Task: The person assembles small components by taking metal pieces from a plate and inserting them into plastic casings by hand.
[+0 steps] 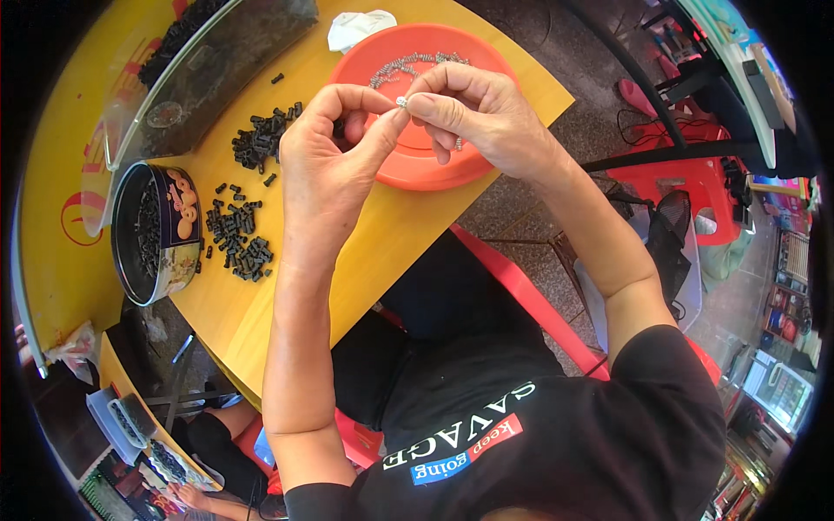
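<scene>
My left hand [334,161] and my right hand [486,113] meet fingertip to fingertip over a round orange-red basin [417,171]. Between their pinched thumbs and forefingers is a small silvery metal spring [401,102]. A dark bit shows by the curled fingers of my left hand; its kind is not clear. Another little spring [459,143] appears below my right fingers, held or lying behind them, I cannot tell. Many small springs [408,63] lie in an arc inside the basin. Left of my left hand, short black ribbed plastic pieces [261,141] are heaped on the yellow table [347,300].
A second heap of black pieces [239,239] lies beside a round tin [181,234] of similar parts. Behind are a long dark tray [226,74] and a crumpled white tissue [358,30]. A red stool [686,187] stands right; another person's hand [189,496] shows lower left.
</scene>
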`<state>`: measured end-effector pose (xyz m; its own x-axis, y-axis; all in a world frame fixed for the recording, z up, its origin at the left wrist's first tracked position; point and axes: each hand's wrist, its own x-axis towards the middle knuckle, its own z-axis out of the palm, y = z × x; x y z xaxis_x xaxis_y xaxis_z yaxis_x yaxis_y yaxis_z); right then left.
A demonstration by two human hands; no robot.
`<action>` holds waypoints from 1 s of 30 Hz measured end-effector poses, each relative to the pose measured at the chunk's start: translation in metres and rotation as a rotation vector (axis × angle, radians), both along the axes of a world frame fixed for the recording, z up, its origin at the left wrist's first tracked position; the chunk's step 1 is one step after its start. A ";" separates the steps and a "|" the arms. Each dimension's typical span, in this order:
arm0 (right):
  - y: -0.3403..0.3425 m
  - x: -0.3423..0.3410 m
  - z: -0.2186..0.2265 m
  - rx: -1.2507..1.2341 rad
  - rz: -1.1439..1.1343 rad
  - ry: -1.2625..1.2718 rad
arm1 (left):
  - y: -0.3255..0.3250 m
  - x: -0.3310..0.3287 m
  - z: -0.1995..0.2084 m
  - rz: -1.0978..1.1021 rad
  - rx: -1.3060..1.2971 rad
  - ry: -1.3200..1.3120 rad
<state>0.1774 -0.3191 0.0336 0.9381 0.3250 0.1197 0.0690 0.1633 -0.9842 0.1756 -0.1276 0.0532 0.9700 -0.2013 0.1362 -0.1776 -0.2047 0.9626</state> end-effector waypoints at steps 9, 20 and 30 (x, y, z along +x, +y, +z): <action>-0.001 0.004 -0.003 -0.054 0.023 -0.039 | 0.004 0.002 -0.005 -0.089 -0.115 -0.004; 0.007 0.010 -0.012 -0.459 -0.316 -0.834 | 0.001 -0.001 -0.004 0.031 0.135 -0.258; 0.001 0.010 -0.002 -0.450 -0.338 -0.763 | 0.006 0.003 -0.002 0.077 0.385 -0.407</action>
<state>0.1871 -0.3183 0.0315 0.7113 0.2155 0.6691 0.6940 -0.3668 -0.6195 0.1782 -0.1220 0.0510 0.8685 -0.2408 0.4333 -0.4895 -0.5543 0.6732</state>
